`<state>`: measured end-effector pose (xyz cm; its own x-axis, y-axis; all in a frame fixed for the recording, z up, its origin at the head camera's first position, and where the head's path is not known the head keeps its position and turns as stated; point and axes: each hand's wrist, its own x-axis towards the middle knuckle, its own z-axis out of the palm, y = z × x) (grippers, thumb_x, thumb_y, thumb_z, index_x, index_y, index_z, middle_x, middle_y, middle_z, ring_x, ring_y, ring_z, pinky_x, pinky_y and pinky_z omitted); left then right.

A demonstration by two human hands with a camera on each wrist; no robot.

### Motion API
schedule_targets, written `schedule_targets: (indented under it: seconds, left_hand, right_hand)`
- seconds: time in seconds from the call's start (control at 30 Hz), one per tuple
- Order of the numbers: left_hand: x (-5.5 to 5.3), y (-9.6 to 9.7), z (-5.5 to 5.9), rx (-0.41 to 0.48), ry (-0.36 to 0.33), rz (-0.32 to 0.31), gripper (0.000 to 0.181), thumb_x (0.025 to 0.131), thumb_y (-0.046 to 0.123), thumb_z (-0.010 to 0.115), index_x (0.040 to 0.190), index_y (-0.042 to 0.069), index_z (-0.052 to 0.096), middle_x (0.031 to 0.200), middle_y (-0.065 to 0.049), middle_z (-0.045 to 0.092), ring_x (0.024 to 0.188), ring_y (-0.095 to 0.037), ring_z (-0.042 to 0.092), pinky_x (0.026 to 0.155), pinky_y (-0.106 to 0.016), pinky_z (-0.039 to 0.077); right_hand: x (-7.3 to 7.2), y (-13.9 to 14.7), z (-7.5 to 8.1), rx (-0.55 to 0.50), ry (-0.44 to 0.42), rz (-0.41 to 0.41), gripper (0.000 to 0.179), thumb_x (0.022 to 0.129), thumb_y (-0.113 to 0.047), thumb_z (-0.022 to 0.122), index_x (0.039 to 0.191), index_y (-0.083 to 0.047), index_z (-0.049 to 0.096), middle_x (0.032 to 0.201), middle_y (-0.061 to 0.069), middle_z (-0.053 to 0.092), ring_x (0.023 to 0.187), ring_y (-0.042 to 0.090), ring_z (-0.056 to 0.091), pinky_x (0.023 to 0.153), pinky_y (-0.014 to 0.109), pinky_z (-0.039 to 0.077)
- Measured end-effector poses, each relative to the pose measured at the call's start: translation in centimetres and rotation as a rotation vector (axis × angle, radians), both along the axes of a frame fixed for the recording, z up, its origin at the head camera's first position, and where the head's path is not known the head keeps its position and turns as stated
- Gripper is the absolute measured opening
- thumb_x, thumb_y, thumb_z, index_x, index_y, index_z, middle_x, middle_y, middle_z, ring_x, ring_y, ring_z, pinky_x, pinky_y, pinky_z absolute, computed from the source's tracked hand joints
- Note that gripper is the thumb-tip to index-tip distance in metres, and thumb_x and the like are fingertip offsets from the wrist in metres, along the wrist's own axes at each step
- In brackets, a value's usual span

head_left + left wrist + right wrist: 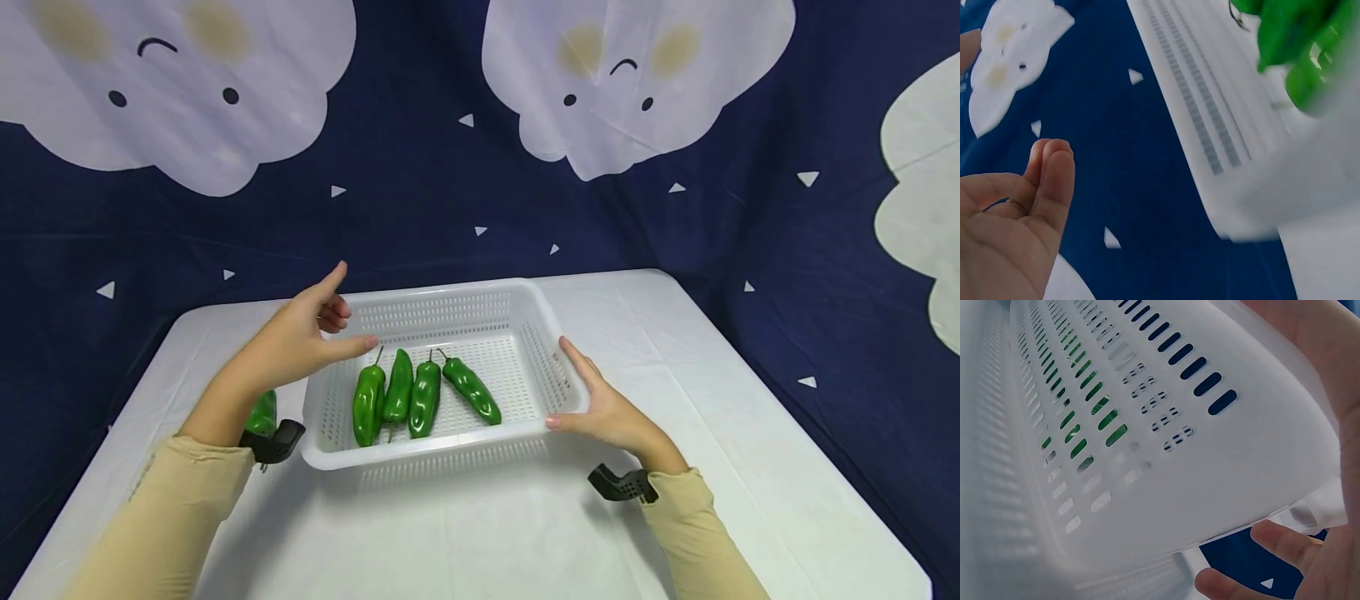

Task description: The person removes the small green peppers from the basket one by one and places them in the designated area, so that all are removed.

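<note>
A white perforated plastic basket (525, 358) holds several green peppers (425, 398), lying side by side toward its left half. My right hand (607, 417) grips the basket at its near right corner, thumb on the front rim and fingers along the right side. In the right wrist view, fingertips (1222, 584) show near the basket's lower edge. My left hand (307, 329) hovers at the basket's far left, thumb stretched over the rim and other fingers bent loosely. The left wrist view shows that hand (1016, 219) apart from the basket (1179, 94), holding nothing.
Another green pepper (262, 414) lies left of the basket, partly hidden behind my left wrist. Everything is on a white-covered table (465, 533). Behind it hangs a dark blue cloth (420, 217) printed with clouds and small white triangles.
</note>
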<state>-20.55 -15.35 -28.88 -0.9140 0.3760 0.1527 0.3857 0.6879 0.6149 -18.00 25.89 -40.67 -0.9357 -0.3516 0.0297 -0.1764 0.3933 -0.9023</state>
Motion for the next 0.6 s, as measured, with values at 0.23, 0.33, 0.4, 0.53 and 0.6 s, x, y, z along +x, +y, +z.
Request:
schedule_targets:
  seconds: [0.23, 0.33, 0.4, 0.53, 0.6]
  left_hand:
    - [-1.5, 4.5, 0.1, -0.040, -0.047, -0.051, 0.109, 0.086, 0.037, 0.077, 0.160, 0.014, 0.000, 0.110, -0.011, 0.055, 0.098, -0.026, 0.055, 0.090, -0.041, 0.048]
    - [-2.1, 6.3, -0.3, -0.063, -0.056, -0.079, 0.110, 0.085, 0.037, 0.077, 0.161, 0.014, 0.000, 0.107, -0.010, 0.055, 0.093, -0.025, 0.054, 0.084, -0.038, 0.047]
    - [-2.5, 7.4, -0.8, -0.082, -0.068, -0.098, 0.111, 0.084, 0.038, 0.078, 0.161, 0.013, 0.001, 0.105, -0.010, 0.056, 0.089, -0.024, 0.054, 0.081, -0.036, 0.048]
    - [-3.0, 9.2, -1.7, -0.143, -0.116, -0.128, 0.115, 0.082, 0.040, 0.079, 0.161, 0.013, 0.000, 0.097, -0.009, 0.058, 0.082, -0.021, 0.054, 0.075, -0.034, 0.047]
    - [-3.2, 9.9, -2.1, -0.172, -0.139, -0.146, 0.115, 0.082, 0.039, 0.080, 0.161, 0.013, -0.001, 0.095, -0.009, 0.059, 0.081, -0.020, 0.055, 0.074, -0.034, 0.047]
  right_hand:
    - [-0.1, 0.1, -0.2, -0.004, 0.005, 0.005, 0.117, 0.078, -0.021, 0.085, 0.161, -0.028, 0.003, 0.165, 0.017, 0.004, 0.143, 0.045, 0.030, 0.112, 0.056, 0.030]
    - [-0.1, 0.1, -0.2, -0.007, 0.006, 0.007, 0.117, 0.078, -0.021, 0.084, 0.161, -0.028, 0.003, 0.165, 0.016, 0.004, 0.143, 0.046, 0.030, 0.112, 0.056, 0.030]
    - [-0.1, 0.1, -0.2, -0.010, 0.003, 0.007, 0.117, 0.078, -0.021, 0.085, 0.161, -0.028, 0.003, 0.165, 0.016, 0.003, 0.143, 0.046, 0.030, 0.112, 0.057, 0.030]
    - [-0.1, 0.1, -0.2, -0.018, -0.003, 0.008, 0.117, 0.078, -0.020, 0.084, 0.161, -0.029, 0.003, 0.165, 0.017, 0.003, 0.143, 0.046, 0.030, 0.111, 0.056, 0.032]
    - [-0.1, 0.1, -0.2, -0.020, -0.003, 0.009, 0.117, 0.078, -0.020, 0.084, 0.161, -0.029, 0.003, 0.165, 0.017, 0.003, 0.143, 0.046, 0.030, 0.111, 0.055, 0.033]
